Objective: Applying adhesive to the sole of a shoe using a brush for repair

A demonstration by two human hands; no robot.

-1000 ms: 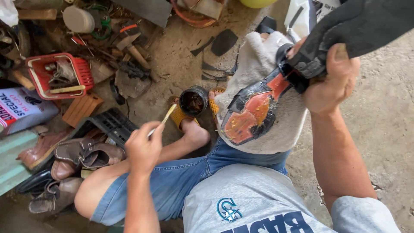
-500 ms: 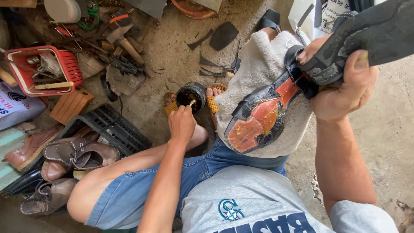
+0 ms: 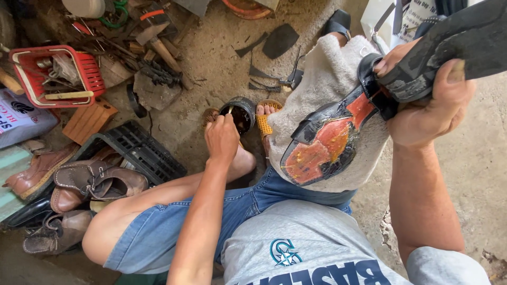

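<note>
One shoe (image 3: 330,142) lies sole-up on a towel (image 3: 327,79) over the knee, right of centre, its long axis running from lower left to the heel at upper right. Bare dirt ground (image 3: 216,58) is strewn with tools. Left hand (image 3: 222,138) pinches a small stick over a dark glue pot (image 3: 242,113); right hand (image 3: 425,108) grips the peeled-back black sole (image 3: 454,45).

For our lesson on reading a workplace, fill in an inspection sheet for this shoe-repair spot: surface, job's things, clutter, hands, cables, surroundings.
Surface: bare dirt floor, dusty.
Job's things: shoe sole-up on a towel over the knee; dark loose sole; small black pot; thin stick.
Clutter: red basket of tools, hammer, scraps, brown shoes by a black crate.
Hands: left hand dips the stick in the pot; right hand grips the loose sole.
Cables: nothing seen.
Surroundings: nothing seen beyond the floor.
</note>
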